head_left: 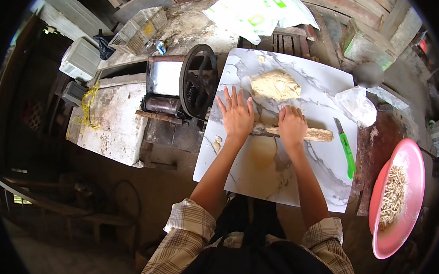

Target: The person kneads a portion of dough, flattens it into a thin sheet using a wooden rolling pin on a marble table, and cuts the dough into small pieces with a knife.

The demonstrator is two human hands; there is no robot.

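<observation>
A white marbled board (335, 192) lies in front of me. My left hand (237, 117) is open on its left side, fingers spread and palm down. Its heel is by the left end of a rough wooden stick (319, 135); whether it touches the stick I cannot tell. My right hand (293, 125) is closed over the stick's middle, fingers curled. Just beyond both hands sits a lump of pale dough (276, 85). Small dough scraps (216, 145) lie near the board's left edge. A green utility knife (347, 152) with its blade out rests on the right.
Left of the board stands a hand-cranked machine with a dark iron wheel (198, 81). A pink basin (381, 195) holding short pale strips is at the right. A clear plastic bag (357, 105) sits at the board's right edge; a white-green sack (261, 12) lies behind.
</observation>
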